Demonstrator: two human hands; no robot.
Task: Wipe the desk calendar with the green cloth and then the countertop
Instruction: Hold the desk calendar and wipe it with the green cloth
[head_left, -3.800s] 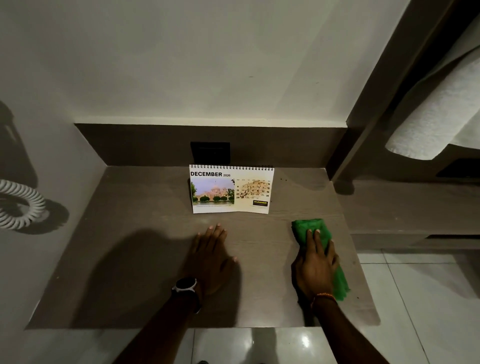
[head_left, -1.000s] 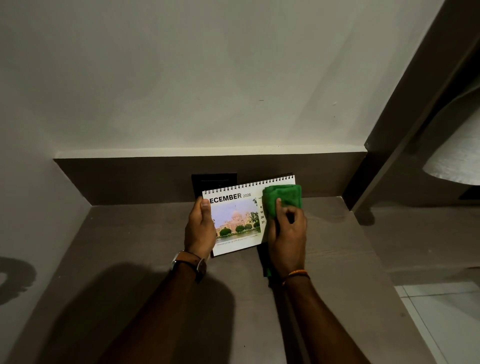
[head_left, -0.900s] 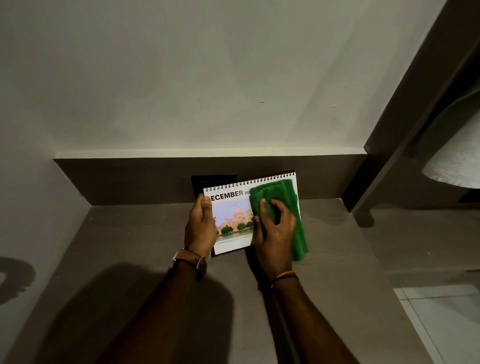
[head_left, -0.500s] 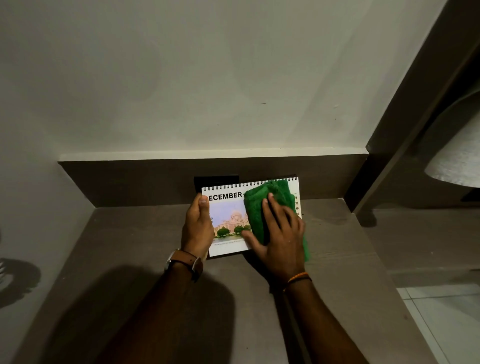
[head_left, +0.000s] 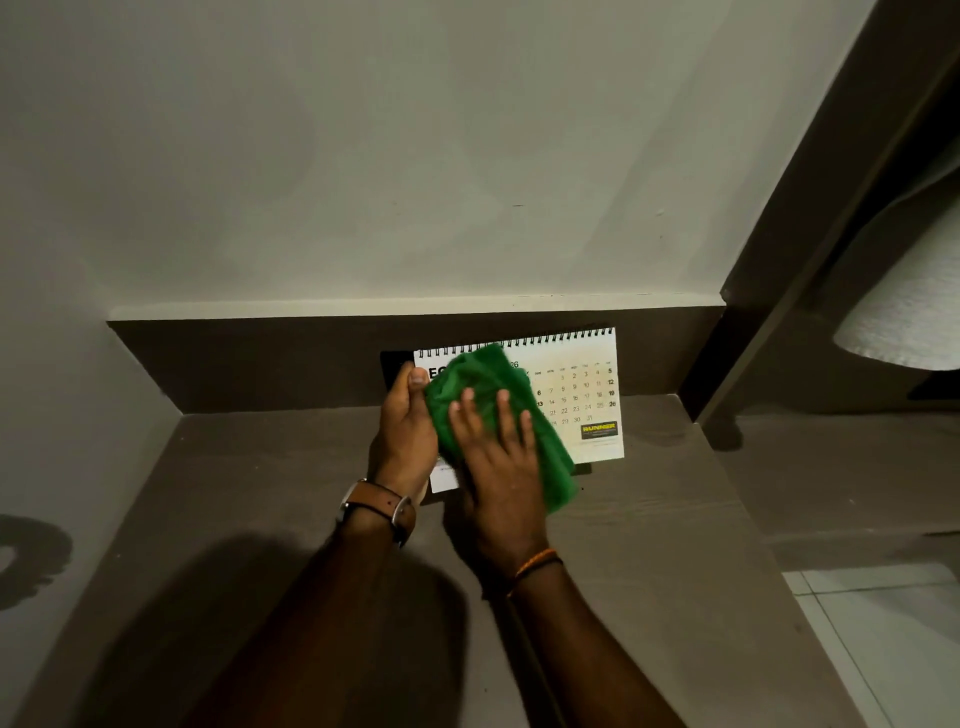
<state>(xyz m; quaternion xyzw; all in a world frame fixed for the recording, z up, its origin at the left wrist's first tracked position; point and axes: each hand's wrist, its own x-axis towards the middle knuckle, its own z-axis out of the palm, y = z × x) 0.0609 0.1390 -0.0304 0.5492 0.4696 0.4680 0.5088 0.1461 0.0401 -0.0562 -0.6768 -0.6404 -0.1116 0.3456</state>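
Observation:
The white spiral-bound desk calendar (head_left: 584, 400) is lifted off the brown countertop (head_left: 270, 499) and tilted toward me. My left hand (head_left: 408, 431) grips its left edge, thumb on the front. My right hand (head_left: 498, 467) presses the green cloth (head_left: 467, 379) flat against the left half of the page, hiding the picture and most of the month title. The date grid and a small logo on the right half are uncovered.
A dark wall plate (head_left: 392, 366) sits on the backsplash behind the calendar. White walls close the alcove at the back and left. A dark post (head_left: 769, 291) rises at the right, with a white towel (head_left: 914, 312) hanging beyond it. Floor tiles (head_left: 893, 649) lie at lower right.
My right hand has slid the green cloth from the calendar's right half leftward across the page, uncovering the date grid. Earlier the calendar stood on the counter; my left hand lifted it.

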